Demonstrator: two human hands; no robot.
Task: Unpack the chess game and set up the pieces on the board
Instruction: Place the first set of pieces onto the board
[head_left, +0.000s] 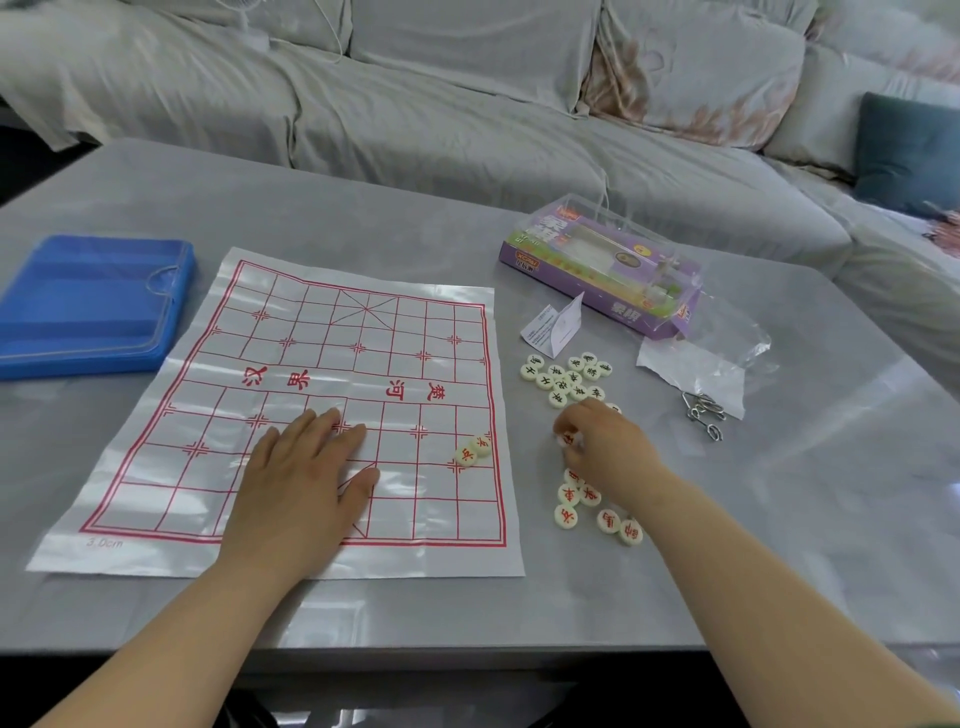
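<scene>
**Paper board (311, 332) flat on the grey bench (363, 208)**

My left hand (306, 467) rests palm-down on the board's near half, fingers straight. Just off the right edge, my right hand (602, 447) curls its fingers round 1 red-marked piece (566, 440), with more red pieces (569, 493) on the bench beside my wrist. 2 red discs (466, 456) sit touching on the board near that edge. Farther out lie the black-marked pieces (566, 379), a folded leaflet (553, 325), then the purple box (602, 265); a blue case (93, 301) sits far left.
</scene>
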